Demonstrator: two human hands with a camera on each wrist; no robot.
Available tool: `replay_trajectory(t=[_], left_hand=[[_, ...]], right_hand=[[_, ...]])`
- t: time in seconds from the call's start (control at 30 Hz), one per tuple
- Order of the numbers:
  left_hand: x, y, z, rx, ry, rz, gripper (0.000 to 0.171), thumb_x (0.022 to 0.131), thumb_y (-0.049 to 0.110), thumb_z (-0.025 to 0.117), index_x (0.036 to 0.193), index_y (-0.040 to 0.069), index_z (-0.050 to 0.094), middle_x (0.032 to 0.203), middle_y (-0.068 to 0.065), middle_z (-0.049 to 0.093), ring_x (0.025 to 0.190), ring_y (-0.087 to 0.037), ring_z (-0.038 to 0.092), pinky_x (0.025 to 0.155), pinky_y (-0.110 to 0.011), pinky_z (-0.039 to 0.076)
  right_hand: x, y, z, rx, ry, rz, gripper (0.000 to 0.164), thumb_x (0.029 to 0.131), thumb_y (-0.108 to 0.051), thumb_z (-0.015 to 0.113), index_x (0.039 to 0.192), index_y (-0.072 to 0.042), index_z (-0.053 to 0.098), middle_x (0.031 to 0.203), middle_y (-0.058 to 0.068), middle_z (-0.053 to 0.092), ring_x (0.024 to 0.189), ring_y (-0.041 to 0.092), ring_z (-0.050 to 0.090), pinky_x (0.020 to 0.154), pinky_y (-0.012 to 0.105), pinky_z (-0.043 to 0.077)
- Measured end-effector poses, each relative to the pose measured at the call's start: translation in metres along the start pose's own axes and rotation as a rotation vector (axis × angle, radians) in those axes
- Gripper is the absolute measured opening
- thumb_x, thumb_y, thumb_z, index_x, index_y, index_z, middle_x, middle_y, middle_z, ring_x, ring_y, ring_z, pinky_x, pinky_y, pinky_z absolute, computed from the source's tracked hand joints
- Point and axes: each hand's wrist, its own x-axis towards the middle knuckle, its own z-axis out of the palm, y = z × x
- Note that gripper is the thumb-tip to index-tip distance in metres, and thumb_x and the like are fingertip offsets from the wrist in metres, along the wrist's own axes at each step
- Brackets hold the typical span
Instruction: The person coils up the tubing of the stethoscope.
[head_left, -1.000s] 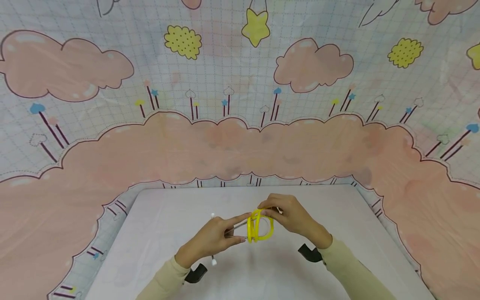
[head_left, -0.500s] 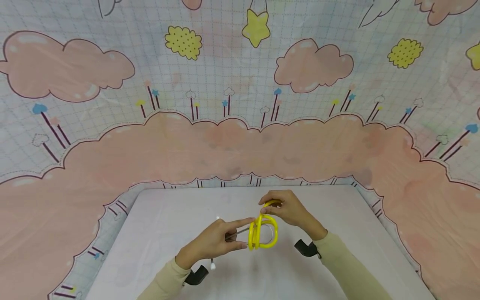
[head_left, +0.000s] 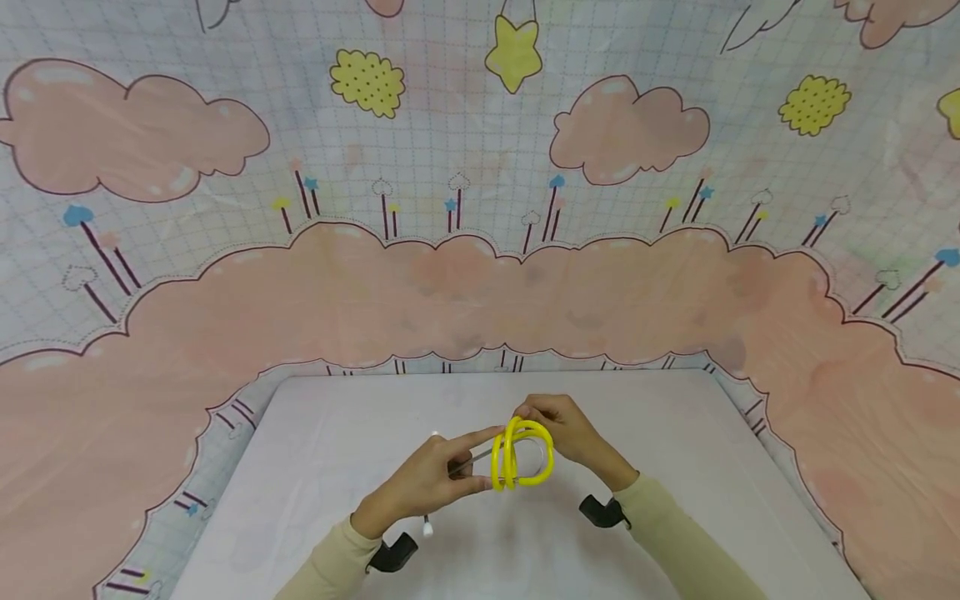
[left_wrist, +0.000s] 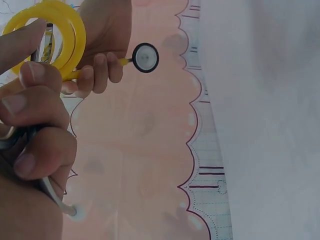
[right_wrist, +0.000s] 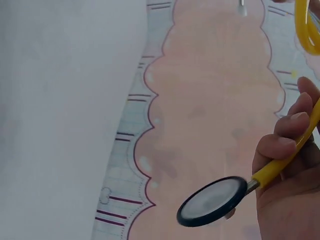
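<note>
I see plain, long beige sleeves ending at the wrists: the left sleeve (head_left: 326,560) nearer the left edge of the counter (head_left: 645,400), the right sleeve (head_left: 686,537) nearer its right edge. Out from under them jut a left fitting (head_left: 394,552) and a right fitting (head_left: 602,512), both black, stubby and bent, perhaps strapped on. The left hand (head_left: 416,477) and right hand (head_left: 576,435) are bare.
</note>
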Motion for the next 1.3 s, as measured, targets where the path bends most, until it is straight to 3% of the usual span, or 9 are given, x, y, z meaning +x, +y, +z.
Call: replay_trajectory(t=[0.23,0.33,0.47,0.57,0.63,0.83,0.97,1.13,1.3], left_hand=[[-0.001,-0.002,-0.002,-0.04,0.067,-0.029,0.067,0.084,0.034,0.067,0.143,0.03,0.036,0.053,0.011,0.035,0.048,0.003,0.03,0.047,-0.015,0.031],[0.0,-0.001,-0.004,-0.063,0.106,-0.056,0.067,0.085,0.027,0.068,0.143,0.026,0.035,0.053,0.009,0.034,0.048,0.003,0.028,0.048,-0.015,0.03],[0.0,0.016,-0.013,-0.109,0.153,-0.12,0.068,0.085,0.016,0.068,0.144,0.02,0.035,0.054,0.008,0.034,0.049,0.003,0.027,0.049,-0.015,0.03],[0.0,0.016,-0.015,-0.109,0.205,-0.162,0.07,0.084,0.016,0.068,0.145,0.02,0.033,0.053,0.008,0.036,0.049,0.002,0.028,0.049,-0.015,0.03],[0.001,0.007,-0.012,-0.097,0.242,-0.182,0.071,0.084,0.021,0.069,0.145,0.024,0.032,0.053,0.008,0.038,0.049,0.001,0.03,0.049,-0.015,0.03],[-0.001,-0.005,-0.01,-0.096,0.284,-0.198,0.07,0.083,0.034,0.068,0.143,0.034,0.032,0.053,0.01,0.042,0.049,0.001,0.034,0.048,-0.017,0.033],[-0.002,-0.005,-0.011,-0.071,0.298,-0.181,0.069,0.083,0.037,0.067,0.143,0.033,0.033,0.054,0.011,0.044,0.049,0.002,0.034,0.047,-0.017,0.034],[-0.002,-0.008,-0.009,-0.01,0.329,-0.174,0.068,0.083,0.041,0.065,0.143,0.033,0.034,0.054,0.013,0.044,0.048,0.003,0.034,0.046,-0.016,0.034],[-0.002,-0.012,-0.007,0.027,0.377,-0.176,0.068,0.084,0.041,0.065,0.143,0.033,0.033,0.053,0.014,0.043,0.047,0.003,0.033,0.046,-0.016,0.033]], right_hand=[[-0.006,0.003,0.007,-0.009,0.012,0.16,0.019,0.095,-0.008,0.051,0.106,-0.001,0.065,0.081,0.017,0.061,0.071,0.024,0.054,0.067,0.029,0.052],[-0.008,0.003,0.009,-0.018,0.016,0.236,0.019,0.096,-0.009,0.05,0.106,-0.002,0.064,0.082,0.02,0.059,0.07,0.02,0.053,0.066,0.025,0.05],[-0.009,0.001,0.011,-0.016,0.009,0.299,0.023,0.097,-0.013,0.048,0.112,-0.004,0.063,0.091,0.015,0.063,0.078,0.013,0.055,0.072,0.024,0.051],[-0.01,0.004,0.012,0.01,-0.008,0.302,0.027,0.098,-0.013,0.046,0.12,-0.003,0.058,0.099,0.014,0.064,0.089,0.022,0.061,0.085,0.029,0.053],[-0.011,0.011,0.014,0.032,-0.005,0.295,0.03,0.098,-0.013,0.046,0.126,-0.005,0.053,0.104,0.015,0.064,0.094,0.029,0.062,0.089,0.031,0.052],[-0.015,0.034,0.018,0.056,0.024,0.254,0.036,0.097,-0.021,0.048,0.133,-0.014,0.045,0.097,0.013,0.064,0.083,0.022,0.062,0.075,0.027,0.054],[-0.017,0.032,0.018,0.052,0.04,0.246,0.039,0.096,-0.025,0.05,0.134,-0.016,0.044,0.098,0.013,0.064,0.081,0.017,0.062,0.072,0.029,0.055],[-0.018,0.022,0.02,0.07,0.077,0.265,0.037,0.096,-0.017,0.05,0.132,-0.016,0.041,0.105,0.014,0.064,0.08,0.012,0.063,0.07,0.033,0.056],[-0.019,0.006,0.022,0.115,0.08,0.21,0.025,0.096,-0.011,0.049,0.12,-0.005,0.048,0.109,0.016,0.061,0.086,0.026,0.064,0.071,0.037,0.056]])
